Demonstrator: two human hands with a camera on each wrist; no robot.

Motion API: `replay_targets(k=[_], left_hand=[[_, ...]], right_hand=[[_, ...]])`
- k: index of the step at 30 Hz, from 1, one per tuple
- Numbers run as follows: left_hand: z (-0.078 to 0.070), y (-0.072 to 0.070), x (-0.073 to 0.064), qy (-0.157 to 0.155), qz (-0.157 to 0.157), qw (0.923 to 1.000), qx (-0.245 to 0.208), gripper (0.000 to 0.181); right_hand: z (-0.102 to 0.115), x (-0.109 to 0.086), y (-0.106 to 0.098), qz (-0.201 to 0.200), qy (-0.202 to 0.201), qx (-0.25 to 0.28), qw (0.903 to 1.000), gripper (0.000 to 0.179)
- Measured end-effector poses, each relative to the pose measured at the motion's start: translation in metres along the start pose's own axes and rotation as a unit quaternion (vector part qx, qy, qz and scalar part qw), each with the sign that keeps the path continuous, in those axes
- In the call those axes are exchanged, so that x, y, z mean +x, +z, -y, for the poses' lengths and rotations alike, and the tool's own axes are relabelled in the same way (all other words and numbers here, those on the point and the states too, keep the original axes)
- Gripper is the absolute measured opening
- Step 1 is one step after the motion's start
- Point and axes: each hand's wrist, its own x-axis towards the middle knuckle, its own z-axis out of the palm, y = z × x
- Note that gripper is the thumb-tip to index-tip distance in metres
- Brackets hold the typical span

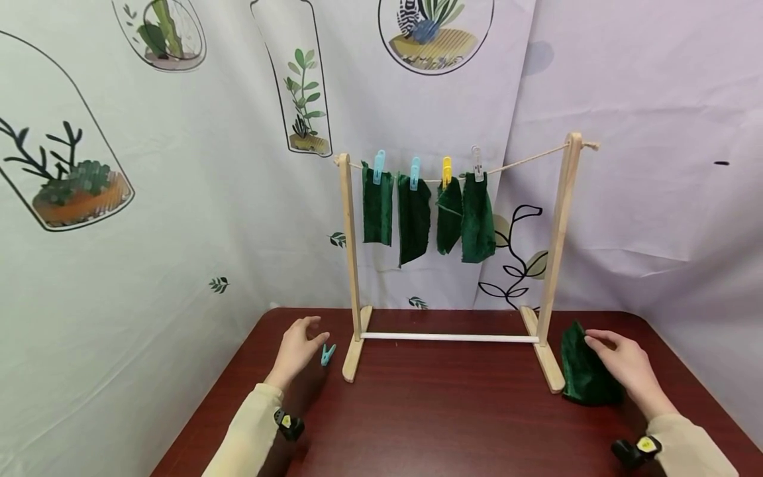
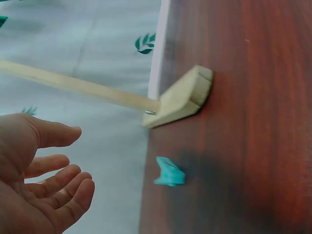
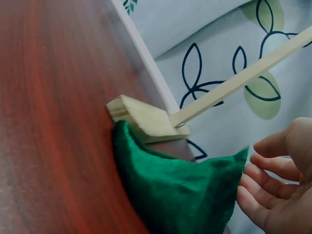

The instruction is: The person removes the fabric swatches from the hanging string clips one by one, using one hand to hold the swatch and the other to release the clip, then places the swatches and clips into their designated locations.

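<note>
Green cloth [image 1: 587, 374] rises to the right hand [image 1: 626, 361], whose thumb and fingers pinch its upper corner. The left hand [image 1: 296, 348] reaches forward, fingers loosely bent and thumb apart. Just beside that thumb, a blue clothespin [image 1: 327, 356] lies on the table [image 1: 447, 411]. Beyond and between both hands, a wooden rack [image 1: 561, 225] holds four pinned cloths [image 1: 479, 225].

I had soft, fairly bright light in the head view; my left wrist view blurred the clip [image 2: 170, 172] and caught a dark shadow on the bench [image 2: 248, 97], while the cloth [image 3: 180, 183] shone.
</note>
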Motion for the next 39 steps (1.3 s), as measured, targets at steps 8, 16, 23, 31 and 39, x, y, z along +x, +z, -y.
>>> replay_targets(k=[8, 16, 23, 31, 39], left_hand=[[-0.019, -0.012, 0.006, 0.023, -0.008, 0.9997, -0.009, 0.046], [-0.031, -0.019, 0.012, 0.045, -0.012, 0.9988, -0.013, 0.047], [-0.041, -0.030, 0.018, 0.040, -0.019, 0.9988, -0.020, 0.048], [-0.049, -0.039, 0.018, 0.041, -0.025, 0.9985, -0.026, 0.049], [-0.055, -0.043, 0.020, 0.051, -0.033, 0.9977, -0.030, 0.048]], right_hand=[[0.011, 0.004, -0.004, -0.023, -0.032, -0.005, 0.9992, 0.052], [0.028, 0.009, -0.008, -0.027, -0.053, -0.009, 0.9982, 0.052], [0.042, 0.014, -0.014, -0.029, -0.072, -0.003, 0.9970, 0.049], [0.055, 0.019, -0.025, -0.024, -0.071, -0.002, 0.9972, 0.051], [0.067, 0.025, -0.034, -0.031, -0.082, 0.000, 0.9962, 0.050]])
